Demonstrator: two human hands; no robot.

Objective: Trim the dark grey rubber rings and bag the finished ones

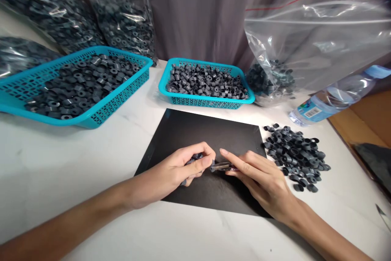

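Note:
My left hand [189, 165] is closed around several small dark grey ring-shaped pieces [195, 158], with one held out at the fingertips. My right hand [259, 177] grips a small metal clipper [222, 166] with two narrow arms, its index finger stretched out above it. The clipper's tip meets the grey piece at my left fingertips; whether its jaws are closed on it I cannot tell. Both hands are over a black mat [189, 130]. To the right, a loose pile of the same grey pieces [296, 155] lies partly beside the mat's edge.
Two blue baskets, a larger one [106, 108] at left and a smaller one [207, 101] at back, hold many grey pieces. Behind stand filled plastic bags [125, 20]. A zip bag [305, 45] and a tilted water bottle [336, 96] are at right, on the white table [76, 179].

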